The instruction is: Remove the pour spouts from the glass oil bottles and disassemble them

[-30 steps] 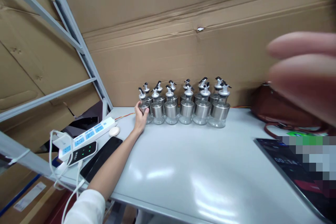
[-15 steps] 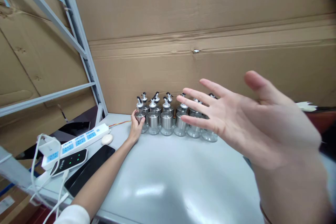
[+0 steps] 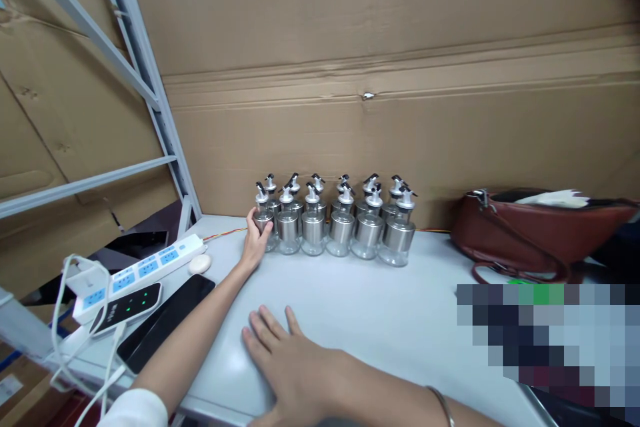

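Observation:
Two rows of glass oil bottles with steel sleeves and pour spouts stand upright near the cardboard at the back of the table. My left hand (image 3: 256,244) is wrapped round the leftmost front bottle (image 3: 262,217), thumb to its right side. The bottle stays on the tabletop. Nearer to me, my right hand (image 3: 290,363) is low over the table (image 3: 380,320), fingers stretched out and palm down, holding nothing. Whether it touches the surface I cannot tell. At the right end of the front row stands another oil bottle (image 3: 397,233).
On the left lie a white power strip (image 3: 145,273), a black phone (image 3: 167,323), a small device with green lights (image 3: 127,309), a round white object (image 3: 199,264) and white cables. A brown bag (image 3: 525,230) sits at right. Cardboard (image 3: 400,133) walls the back; a metal rack post (image 3: 150,80) rises left.
My right hand has swung down and left from in front of the bottles to low over the near part of the table. My left hand keeps its hold on the leftmost front bottle.

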Tool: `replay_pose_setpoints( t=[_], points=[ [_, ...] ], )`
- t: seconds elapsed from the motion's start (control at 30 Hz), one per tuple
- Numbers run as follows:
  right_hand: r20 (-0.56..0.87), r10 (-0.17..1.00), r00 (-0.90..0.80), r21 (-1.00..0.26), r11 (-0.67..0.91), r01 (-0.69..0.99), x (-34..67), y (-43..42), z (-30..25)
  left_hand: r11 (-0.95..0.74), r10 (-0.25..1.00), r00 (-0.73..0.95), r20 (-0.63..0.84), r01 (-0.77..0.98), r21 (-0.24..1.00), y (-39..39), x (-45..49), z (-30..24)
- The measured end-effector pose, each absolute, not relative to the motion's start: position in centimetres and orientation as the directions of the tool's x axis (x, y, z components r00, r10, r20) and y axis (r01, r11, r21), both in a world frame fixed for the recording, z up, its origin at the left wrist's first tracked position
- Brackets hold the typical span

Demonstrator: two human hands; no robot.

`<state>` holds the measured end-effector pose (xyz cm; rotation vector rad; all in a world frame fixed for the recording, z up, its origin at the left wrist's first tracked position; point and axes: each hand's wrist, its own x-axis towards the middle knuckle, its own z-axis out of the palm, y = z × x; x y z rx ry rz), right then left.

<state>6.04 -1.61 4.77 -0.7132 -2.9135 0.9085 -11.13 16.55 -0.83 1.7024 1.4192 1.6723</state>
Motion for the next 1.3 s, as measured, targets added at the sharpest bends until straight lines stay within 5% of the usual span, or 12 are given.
replay_pose_setpoints(
  t=[0.17, 0.43, 0.7, 0.83, 0.93, 1.17, 1.3],
  points=[
    [-0.064, 0.435, -0.898, -0.395, 0.815, 0.423, 5.8, -2.3, 3.1, -0.415, 0.828, -0.209, 0.521, 0.397, 0.819, 16.3, -11.0, -0.7],
    [-0.003, 0.442, -0.897, -0.408, 0.818, 0.405, 6.0, -2.4, 2.7, -0.395, 0.831, -0.218, 0.512, 0.417, 0.819, 16.6, -11.2, -0.9],
    [-0.019, 0.475, -0.88, -0.239, 0.852, 0.465, 5.5, -4.1, 3.0, -0.44, 0.8, -0.215, 0.56, 0.424, 0.791, 17.1, -11.3, -1.1],
    [-0.067, 0.382, -0.922, -0.189, 0.902, 0.388, 8.3, -6.3, 3.9, -0.422, 0.806, -0.212, 0.553, 0.451, 0.786, 17.2, -11.4, -1.0],
    [-0.082, 0.294, -0.952, -0.228, 0.925, 0.305, 12.3, -7.7, 3.9, -0.411, 0.805, -0.215, 0.553, 0.469, 0.782, 17.1, -11.3, -0.8],
    [0.236, 0.573, -0.785, -0.485, 0.769, 0.416, 16.1, -9.5, 1.6, -0.41, 0.792, -0.208, 0.574, 0.516, 0.752, 17.0, -11.3, -0.9],
    [0.471, 0.675, -0.569, -0.522, 0.732, 0.437, 15.2, -9.7, 0.3, -0.436, 0.776, -0.209, 0.595, 0.504, 0.746, 17.2, -11.3, -1.1]
  ],
)
